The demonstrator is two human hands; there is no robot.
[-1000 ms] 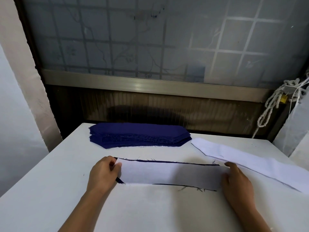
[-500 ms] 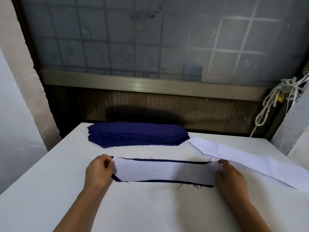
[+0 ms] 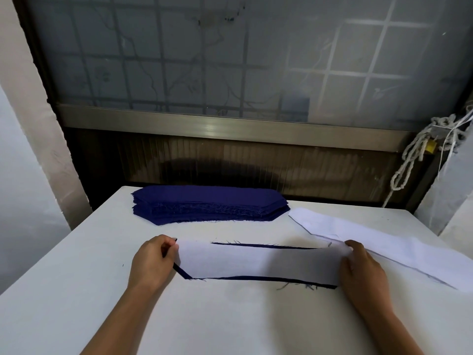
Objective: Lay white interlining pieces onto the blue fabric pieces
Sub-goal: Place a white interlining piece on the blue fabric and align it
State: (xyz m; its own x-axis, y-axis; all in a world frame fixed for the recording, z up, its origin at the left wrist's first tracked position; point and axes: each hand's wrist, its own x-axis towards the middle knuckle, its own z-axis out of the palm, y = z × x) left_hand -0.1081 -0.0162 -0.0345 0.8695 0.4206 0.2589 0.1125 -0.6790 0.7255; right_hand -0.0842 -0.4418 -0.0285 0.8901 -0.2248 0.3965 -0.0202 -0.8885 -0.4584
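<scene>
The interlining [image 3: 256, 261] lies flat on a blue piece [image 3: 268, 278] in the middle of the table [image 3: 230, 324], spanning the gap between both grips. The left grip [image 3: 151, 265] pinches its left end with curled fingers. The right grip [image 3: 363, 270] holds its right end, fingers bent over the edge. Thin blue margins show along its far and near sides. A blue stack [image 3: 210, 203] sits at the far edge, and a white pile [image 3: 384, 237] runs toward the right edge.

white interlining [image 3: 256, 262] slid away from person | blue piece [image 3: 256, 278] near edge now fully exposed
</scene>
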